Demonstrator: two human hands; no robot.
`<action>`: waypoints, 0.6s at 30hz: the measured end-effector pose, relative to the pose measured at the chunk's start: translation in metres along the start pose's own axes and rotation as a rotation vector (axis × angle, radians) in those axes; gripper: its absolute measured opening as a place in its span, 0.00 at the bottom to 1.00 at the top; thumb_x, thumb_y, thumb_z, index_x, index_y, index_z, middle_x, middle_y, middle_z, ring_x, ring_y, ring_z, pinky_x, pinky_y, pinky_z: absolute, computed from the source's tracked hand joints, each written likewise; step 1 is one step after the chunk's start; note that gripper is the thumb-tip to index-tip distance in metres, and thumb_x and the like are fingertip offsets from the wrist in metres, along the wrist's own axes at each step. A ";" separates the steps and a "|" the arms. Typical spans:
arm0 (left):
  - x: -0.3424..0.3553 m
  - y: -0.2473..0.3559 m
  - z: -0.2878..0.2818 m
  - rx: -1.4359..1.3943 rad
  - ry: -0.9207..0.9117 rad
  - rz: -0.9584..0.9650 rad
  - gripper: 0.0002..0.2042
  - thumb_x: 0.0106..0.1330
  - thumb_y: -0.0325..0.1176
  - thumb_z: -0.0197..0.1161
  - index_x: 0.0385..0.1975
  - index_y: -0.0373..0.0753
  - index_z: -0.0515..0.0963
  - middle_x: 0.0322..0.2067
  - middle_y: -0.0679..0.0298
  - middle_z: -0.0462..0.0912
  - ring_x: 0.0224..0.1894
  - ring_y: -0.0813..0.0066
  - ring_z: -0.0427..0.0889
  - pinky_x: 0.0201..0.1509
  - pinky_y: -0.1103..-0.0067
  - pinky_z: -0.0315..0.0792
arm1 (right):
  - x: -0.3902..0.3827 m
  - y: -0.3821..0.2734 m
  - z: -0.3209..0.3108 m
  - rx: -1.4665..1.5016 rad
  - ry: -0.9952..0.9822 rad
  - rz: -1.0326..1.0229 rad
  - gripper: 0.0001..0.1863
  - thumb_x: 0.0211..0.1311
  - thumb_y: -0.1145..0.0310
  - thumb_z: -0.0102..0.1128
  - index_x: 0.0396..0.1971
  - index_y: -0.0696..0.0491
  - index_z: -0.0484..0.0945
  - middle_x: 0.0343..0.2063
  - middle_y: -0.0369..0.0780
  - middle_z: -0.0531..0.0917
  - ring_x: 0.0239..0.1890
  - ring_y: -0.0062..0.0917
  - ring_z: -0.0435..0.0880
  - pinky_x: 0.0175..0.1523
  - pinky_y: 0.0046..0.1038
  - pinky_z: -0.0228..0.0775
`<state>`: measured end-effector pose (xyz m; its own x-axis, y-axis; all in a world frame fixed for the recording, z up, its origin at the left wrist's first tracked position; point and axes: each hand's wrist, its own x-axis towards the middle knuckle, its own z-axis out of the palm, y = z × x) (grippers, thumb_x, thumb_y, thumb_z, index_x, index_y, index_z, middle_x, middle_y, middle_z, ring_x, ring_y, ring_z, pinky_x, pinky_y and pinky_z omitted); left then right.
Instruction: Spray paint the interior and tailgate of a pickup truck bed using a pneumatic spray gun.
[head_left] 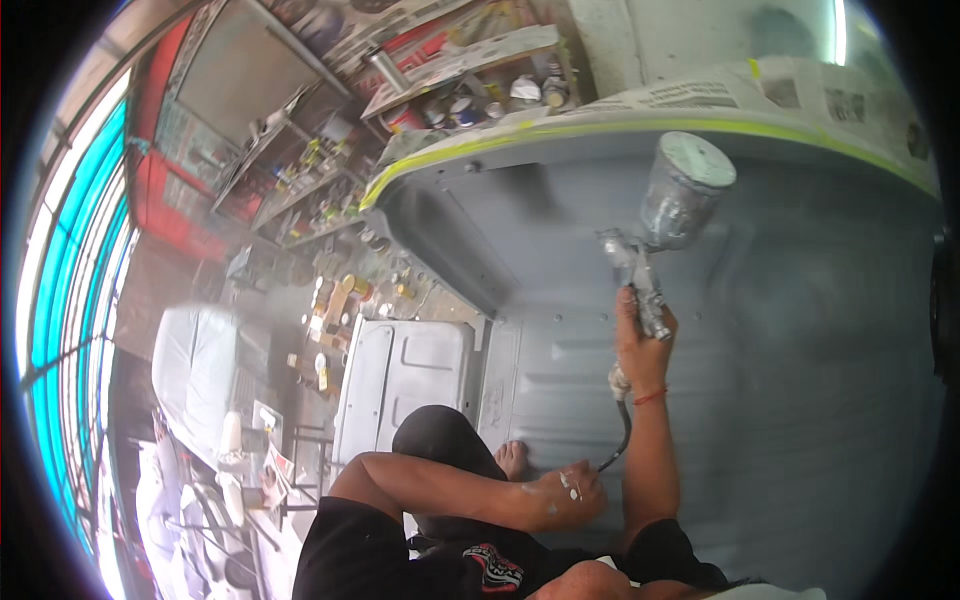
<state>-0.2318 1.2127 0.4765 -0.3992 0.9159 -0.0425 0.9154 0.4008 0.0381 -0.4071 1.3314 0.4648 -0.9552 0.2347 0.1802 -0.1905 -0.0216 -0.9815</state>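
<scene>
My right hand [645,350] is wrapped round the handle of a paint spray gun [632,270], raised over the grey truck bed [570,375]. On top of the gun sits a paint-smeared metal cup [688,190]. A black air hose [626,432] hangs from the handle and runs down to my left hand [568,496]. That hand is closed round the hose in front of my body, with white paint spots on its back. Beyond the gun rises the bed's grey side wall, its top edge lined with yellow masking tape [560,128].
Masking paper [690,92] covers the area past the taped edge. The lowered tailgate [405,375] lies to my left, near my bare foot [512,459]. Cluttered shelves [310,185] and a bench [470,70] hold cans. Farther left stands a covered vehicle [205,375].
</scene>
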 end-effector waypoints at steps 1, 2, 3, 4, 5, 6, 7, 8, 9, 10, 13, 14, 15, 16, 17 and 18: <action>-0.005 0.002 0.005 -0.027 -0.029 0.001 0.06 0.54 0.33 0.61 0.22 0.38 0.79 0.22 0.62 0.80 0.28 0.66 0.83 0.36 0.72 0.75 | 0.000 -0.003 0.017 0.022 -0.032 -0.103 0.16 0.67 0.61 0.64 0.28 0.59 0.76 0.18 0.36 0.77 0.21 0.19 0.73 0.28 0.27 0.67; -0.010 0.006 0.010 -0.232 0.034 -0.009 0.06 0.54 0.33 0.61 0.21 0.38 0.79 0.21 0.62 0.80 0.26 0.65 0.83 0.34 0.72 0.75 | -0.001 -0.006 0.032 0.029 -0.055 -0.121 0.16 0.67 0.61 0.64 0.28 0.59 0.76 0.18 0.36 0.77 0.21 0.19 0.73 0.28 0.27 0.67; -0.015 0.009 0.012 -0.442 0.100 -0.013 0.06 0.53 0.33 0.61 0.20 0.38 0.79 0.20 0.62 0.80 0.25 0.65 0.83 0.33 0.72 0.74 | -0.005 -0.010 0.045 0.029 -0.117 -0.110 0.16 0.67 0.61 0.64 0.27 0.59 0.76 0.18 0.36 0.77 0.20 0.19 0.73 0.28 0.27 0.67; -0.018 0.010 0.013 -0.441 0.109 -0.023 0.06 0.53 0.33 0.61 0.20 0.38 0.79 0.20 0.62 0.80 0.25 0.65 0.83 0.33 0.72 0.74 | -0.009 -0.011 0.057 0.026 -0.173 -0.095 0.17 0.66 0.60 0.65 0.27 0.59 0.76 0.17 0.36 0.77 0.19 0.19 0.73 0.27 0.27 0.67; -0.020 0.012 0.012 -0.473 0.094 0.045 0.06 0.53 0.33 0.62 0.19 0.38 0.79 0.20 0.62 0.81 0.25 0.65 0.83 0.31 0.72 0.73 | -0.012 -0.012 0.068 0.019 -0.184 -0.097 0.17 0.66 0.60 0.65 0.27 0.59 0.76 0.17 0.36 0.77 0.19 0.19 0.73 0.27 0.27 0.67; -0.021 0.012 0.010 -0.505 0.078 0.118 0.07 0.52 0.33 0.62 0.18 0.38 0.79 0.19 0.62 0.81 0.24 0.65 0.83 0.30 0.73 0.72 | -0.014 -0.012 0.078 -0.001 -0.235 -0.122 0.17 0.66 0.60 0.65 0.27 0.58 0.76 0.16 0.36 0.77 0.19 0.19 0.73 0.26 0.27 0.67; -0.021 0.010 0.007 -0.510 0.088 0.120 0.07 0.52 0.33 0.62 0.18 0.38 0.79 0.19 0.62 0.81 0.24 0.65 0.83 0.30 0.73 0.72 | -0.017 -0.011 0.086 -0.028 -0.273 -0.124 0.16 0.66 0.60 0.65 0.26 0.58 0.77 0.15 0.36 0.77 0.18 0.18 0.73 0.26 0.27 0.66; -0.020 0.007 0.003 -0.464 -0.026 0.125 0.06 0.54 0.33 0.61 0.25 0.38 0.78 0.21 0.62 0.79 0.27 0.66 0.82 0.33 0.72 0.73 | -0.019 -0.009 0.093 -0.033 -0.286 -0.145 0.16 0.66 0.60 0.65 0.26 0.58 0.77 0.15 0.36 0.77 0.18 0.18 0.73 0.26 0.27 0.66; -0.019 0.003 -0.002 -0.396 -0.141 0.112 0.08 0.55 0.33 0.60 0.32 0.37 0.77 0.24 0.62 0.78 0.30 0.67 0.81 0.36 0.70 0.74 | -0.022 -0.008 0.098 0.003 -0.335 -0.123 0.16 0.66 0.60 0.65 0.26 0.58 0.77 0.16 0.37 0.78 0.19 0.18 0.74 0.26 0.27 0.66; -0.018 0.000 -0.006 -0.420 -0.138 0.133 0.08 0.55 0.33 0.60 0.32 0.37 0.77 0.24 0.62 0.78 0.30 0.67 0.81 0.36 0.70 0.74 | -0.024 -0.005 0.100 0.040 -0.382 -0.100 0.16 0.65 0.60 0.66 0.26 0.58 0.78 0.16 0.37 0.78 0.19 0.17 0.74 0.26 0.27 0.67; -0.015 -0.011 -0.013 -0.377 -0.162 0.104 0.08 0.55 0.33 0.60 0.32 0.37 0.77 0.24 0.63 0.78 0.29 0.67 0.81 0.36 0.70 0.74 | -0.024 0.001 0.096 0.095 -0.502 0.022 0.15 0.65 0.60 0.66 0.27 0.58 0.79 0.16 0.36 0.79 0.20 0.16 0.75 0.26 0.26 0.67; -0.016 -0.013 -0.014 -0.363 -0.120 0.094 0.09 0.56 0.33 0.60 0.33 0.36 0.77 0.25 0.63 0.78 0.29 0.67 0.81 0.36 0.71 0.75 | -0.024 0.003 0.093 0.111 -0.525 0.064 0.15 0.65 0.61 0.66 0.28 0.58 0.79 0.16 0.36 0.79 0.20 0.16 0.74 0.26 0.25 0.67; -0.016 -0.013 -0.015 -0.344 -0.104 0.083 0.09 0.56 0.33 0.59 0.34 0.36 0.77 0.26 0.62 0.78 0.29 0.68 0.80 0.36 0.72 0.75 | -0.022 0.004 0.089 0.116 -0.529 0.053 0.15 0.65 0.61 0.66 0.28 0.58 0.79 0.16 0.36 0.79 0.20 0.16 0.74 0.26 0.25 0.67; -0.016 -0.013 -0.015 -0.355 -0.074 0.098 0.09 0.56 0.33 0.59 0.34 0.36 0.77 0.26 0.62 0.78 0.29 0.68 0.80 0.36 0.72 0.75 | -0.022 0.006 0.084 0.092 -0.435 0.015 0.15 0.65 0.61 0.66 0.28 0.58 0.79 0.16 0.35 0.79 0.20 0.16 0.74 0.27 0.25 0.67; -0.016 -0.011 -0.016 -0.345 -0.052 0.095 0.10 0.56 0.33 0.59 0.36 0.36 0.78 0.27 0.62 0.79 0.30 0.67 0.80 0.37 0.72 0.75 | -0.021 0.007 0.080 0.061 -0.338 -0.022 0.14 0.66 0.62 0.65 0.28 0.58 0.79 0.16 0.35 0.78 0.20 0.16 0.74 0.27 0.24 0.67; -0.015 -0.010 -0.017 -0.304 -0.022 0.071 0.11 0.57 0.33 0.59 0.38 0.36 0.79 0.29 0.62 0.79 0.30 0.67 0.80 0.37 0.72 0.75 | -0.018 0.008 0.073 0.061 -0.329 -0.025 0.14 0.66 0.62 0.65 0.28 0.58 0.79 0.16 0.35 0.78 0.20 0.16 0.74 0.27 0.24 0.67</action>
<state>-0.2361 1.1948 0.4940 -0.3310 0.9423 -0.0503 0.8819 0.3279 0.3388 -0.4077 1.2560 0.4582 -0.9701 -0.0902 0.2254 -0.2185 -0.0803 -0.9725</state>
